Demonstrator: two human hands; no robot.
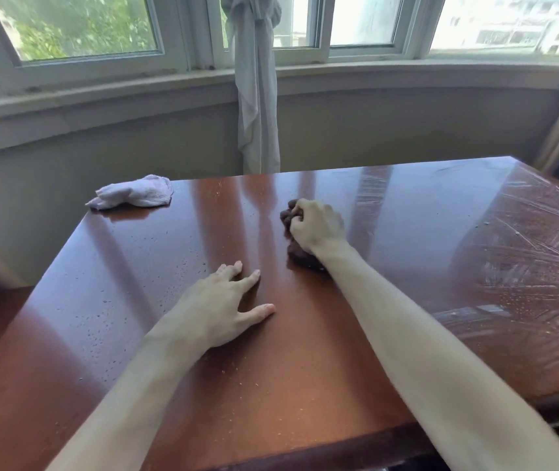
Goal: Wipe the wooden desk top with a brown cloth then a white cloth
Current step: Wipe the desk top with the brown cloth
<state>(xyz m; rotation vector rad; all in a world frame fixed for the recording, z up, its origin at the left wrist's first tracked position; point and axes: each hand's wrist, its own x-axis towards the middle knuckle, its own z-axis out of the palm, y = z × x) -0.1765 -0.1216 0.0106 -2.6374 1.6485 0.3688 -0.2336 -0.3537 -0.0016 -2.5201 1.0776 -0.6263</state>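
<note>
**What could go wrong while we wipe**

Our right hand [317,226] has its fingers curled tight around the brown cloth [296,253] and pushes it down on the desk [339,351]. Our left hand [223,307] lies flat on the wood with its fingers spread, holding nothing. It sits near the right hand, closer to us.

The white cloth [133,196] waits on the far corner, well past our left hand. Part of it seems to hang over the edge, so we think a bump could knock it off.

The brown cloth is bunched into a ball. We think a ball that small could miss spots. Little drops and specks dot the wood around our left hand, and streaks show out past our right hand. If we rush, those may stay. Our left hand could also smear the wet wood.
</note>
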